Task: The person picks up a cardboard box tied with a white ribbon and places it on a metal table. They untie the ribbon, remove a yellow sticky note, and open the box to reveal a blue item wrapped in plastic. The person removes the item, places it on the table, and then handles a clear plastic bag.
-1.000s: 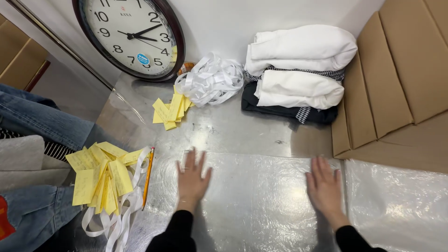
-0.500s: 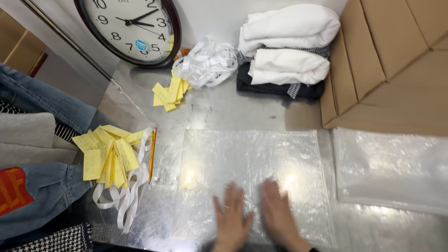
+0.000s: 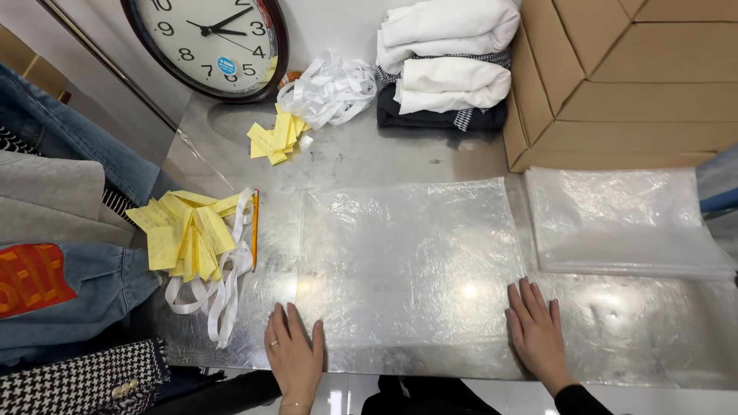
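- Head view, hands: left hand [image 3: 294,355] lies flat, palm down, fingers spread slightly, at the near left corner of the clear plastic bag [image 3: 407,269]; a ring shows on one finger. It grips nothing, only presses.
- Right hand [image 3: 536,335] also flat and unclenched, fingers together, resting on the bag's near right corner.
- Bag: a single transparent sheet-like bag, spread smooth on the metal table [image 3: 361,157], centre of the scene, glare spots on its surface, edges roughly square to the table.
- Surroundings: stack of further clear bags [image 3: 623,223] just right of it; cardboard box [image 3: 615,84] far right; folded white and dark garments [image 3: 446,69] far centre; white ribbon tangle [image 3: 327,91] and wall clock [image 3: 209,42] far left; yellow slips [image 3: 181,234] with a pencil [image 3: 254,227] at left.
- Change versus half a second ago: the hands were close together at the near middle of the bag; now they sit well apart at its two near corners.
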